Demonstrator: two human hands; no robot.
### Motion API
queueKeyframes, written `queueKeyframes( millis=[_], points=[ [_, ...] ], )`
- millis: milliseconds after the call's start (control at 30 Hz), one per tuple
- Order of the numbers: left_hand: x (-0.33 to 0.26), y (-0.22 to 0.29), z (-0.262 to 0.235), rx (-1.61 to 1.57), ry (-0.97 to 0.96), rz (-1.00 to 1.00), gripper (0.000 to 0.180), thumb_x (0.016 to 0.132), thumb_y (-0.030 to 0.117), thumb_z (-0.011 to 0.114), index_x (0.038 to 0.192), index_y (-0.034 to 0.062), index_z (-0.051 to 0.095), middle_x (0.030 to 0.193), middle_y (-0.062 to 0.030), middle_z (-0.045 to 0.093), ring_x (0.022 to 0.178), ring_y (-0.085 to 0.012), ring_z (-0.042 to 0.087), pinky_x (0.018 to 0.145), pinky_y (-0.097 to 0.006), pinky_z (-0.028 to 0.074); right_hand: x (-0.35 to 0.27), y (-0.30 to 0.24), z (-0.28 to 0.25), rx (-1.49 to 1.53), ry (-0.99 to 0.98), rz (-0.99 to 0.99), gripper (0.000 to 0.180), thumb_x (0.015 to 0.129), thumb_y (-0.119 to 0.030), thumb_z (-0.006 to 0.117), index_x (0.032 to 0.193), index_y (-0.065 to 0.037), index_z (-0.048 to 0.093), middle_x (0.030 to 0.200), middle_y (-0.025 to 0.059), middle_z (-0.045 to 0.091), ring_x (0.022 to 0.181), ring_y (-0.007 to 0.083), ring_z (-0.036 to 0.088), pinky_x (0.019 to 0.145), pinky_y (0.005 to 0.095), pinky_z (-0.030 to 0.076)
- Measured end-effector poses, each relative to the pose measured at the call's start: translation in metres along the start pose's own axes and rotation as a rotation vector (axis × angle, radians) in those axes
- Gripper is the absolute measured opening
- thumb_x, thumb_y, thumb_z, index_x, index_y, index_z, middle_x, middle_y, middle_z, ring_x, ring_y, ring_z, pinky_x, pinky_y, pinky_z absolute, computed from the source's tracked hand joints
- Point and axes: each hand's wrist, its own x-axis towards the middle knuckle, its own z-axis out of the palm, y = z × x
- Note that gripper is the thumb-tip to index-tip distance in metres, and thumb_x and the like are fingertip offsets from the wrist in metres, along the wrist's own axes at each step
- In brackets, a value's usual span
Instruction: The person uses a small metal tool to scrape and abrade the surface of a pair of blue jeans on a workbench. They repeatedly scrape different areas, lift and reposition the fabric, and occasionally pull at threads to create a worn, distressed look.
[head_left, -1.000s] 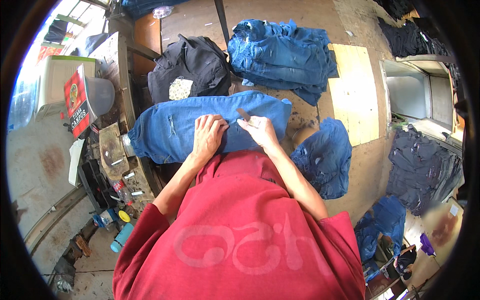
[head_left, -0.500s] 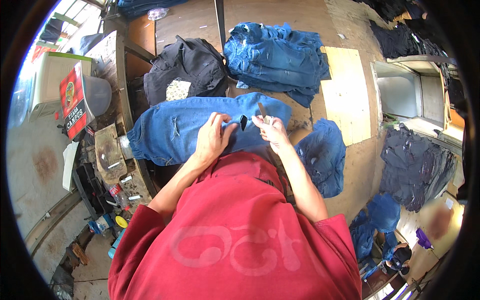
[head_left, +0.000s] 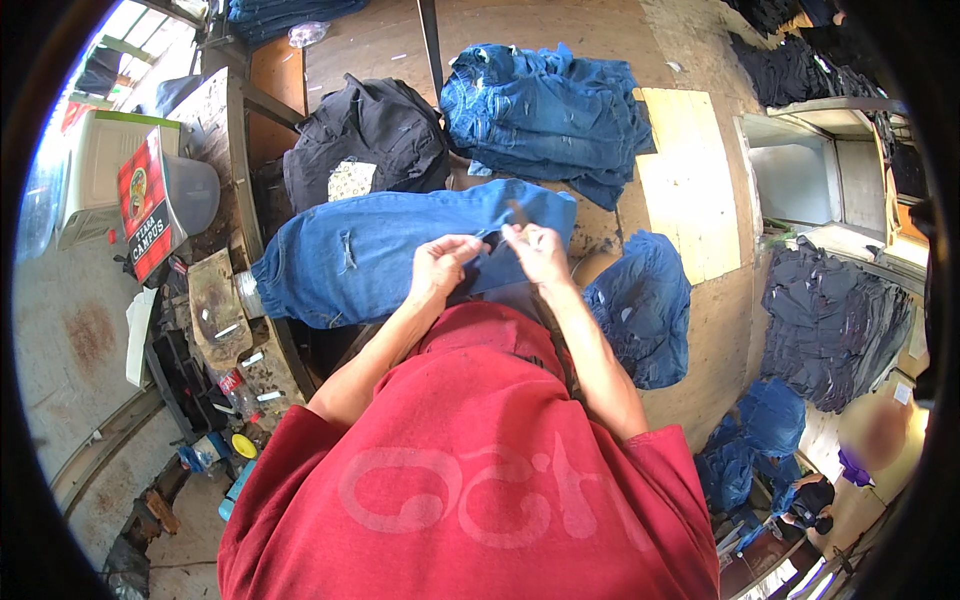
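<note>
A blue denim trouser leg (head_left: 385, 245) lies stretched sideways in front of me, with a small frayed slit near its left part. My left hand (head_left: 440, 268) is closed, thumb and forefinger pinching the cloth at the left edge of a dark hole (head_left: 492, 241). Just right of that hole, my right hand (head_left: 540, 258) is closed around a thin flat blade (head_left: 517, 211), whose brownish end sticks up past the fingers. Its handle is hidden in the hand. Both hands' fingertips are close together over the denim.
Beyond the leg lie black trousers (head_left: 375, 135) and a pile of blue jeans (head_left: 545, 110). More crumpled denim (head_left: 645, 310) sits to the right, near dark garments (head_left: 835, 320). At left are a wooden ledge (head_left: 218, 305) and a plastic bottle (head_left: 238, 392). Another person (head_left: 808, 500) is at far lower right.
My left hand has moved right and closed at the hole's edge. My right hand has shifted slightly left and turned, bringing its fingers up to the hole.
</note>
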Motion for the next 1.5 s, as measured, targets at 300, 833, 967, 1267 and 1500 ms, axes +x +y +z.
queueKeyframes(
  millis=[300, 833, 967, 1267, 1500],
  points=[
    [-0.008, 0.005, -0.001, -0.021, -0.148, -0.083, 0.023, 0.108, 0.028, 0.072, 0.117, 0.0065, 0.077, 0.089, 0.0038, 0.07, 0.057, -0.0034, 0.05, 0.054, -0.022, 0.04, -0.013, -0.02, -0.012, 0.124, -0.119, 0.036, 0.033, 0.102, -0.038, 0.08, 0.087, -0.01, 0.071, 0.071, -0.0118, 0.051, 0.064, 0.0021, 0.041, 0.057, 0.0272, 0.032],
    [-0.017, 0.006, 0.001, -0.094, -0.194, -0.137, 0.015, 0.107, 0.026, 0.074, 0.105, 0.0108, 0.076, 0.083, 0.0063, 0.068, 0.057, -0.003, 0.044, 0.054, -0.022, 0.037, -0.018, -0.006, -0.022, 0.132, -0.127, 0.052, 0.023, 0.102, -0.033, 0.082, 0.093, -0.014, 0.071, 0.073, -0.0124, 0.05, 0.06, 0.0013, 0.042, 0.053, 0.0247, 0.031],
    [-0.033, 0.007, 0.002, -0.127, -0.22, -0.108, 0.015, 0.109, 0.02, 0.069, 0.115, 0.0072, 0.071, 0.116, -0.007, 0.082, 0.053, -0.0043, 0.046, 0.051, -0.021, 0.039, -0.028, -0.022, -0.026, 0.023, -0.041, -0.056, 0.022, 0.101, -0.03, 0.082, 0.093, -0.011, 0.073, 0.076, -0.0109, 0.057, 0.065, 0.0013, 0.044, 0.058, 0.0256, 0.034],
    [-0.041, 0.011, 0.018, 0.023, -0.129, -0.193, 0.017, 0.11, 0.022, 0.068, 0.112, 0.0052, 0.068, 0.085, 0.0, 0.07, 0.05, -0.0056, 0.047, 0.047, -0.024, 0.035, -0.041, -0.03, -0.014, 0.089, -0.283, 0.099, 0.026, 0.097, -0.029, 0.082, 0.088, -0.006, 0.077, 0.077, -0.0096, 0.064, 0.068, 0.0027, 0.048, 0.061, 0.0252, 0.036],
    [-0.03, -0.003, 0.017, -0.038, -0.182, -0.201, 0.018, 0.111, 0.023, 0.068, 0.106, 0.0063, 0.071, 0.077, 0.0024, 0.064, 0.052, -0.0055, 0.045, 0.05, -0.025, 0.036, -0.035, -0.02, -0.016, -0.161, -0.242, -0.099, 0.028, 0.097, -0.028, 0.08, 0.083, -0.003, 0.076, 0.068, -0.0009, 0.065, 0.065, 0.0067, 0.05, 0.059, 0.0339, 0.043]
  ],
)
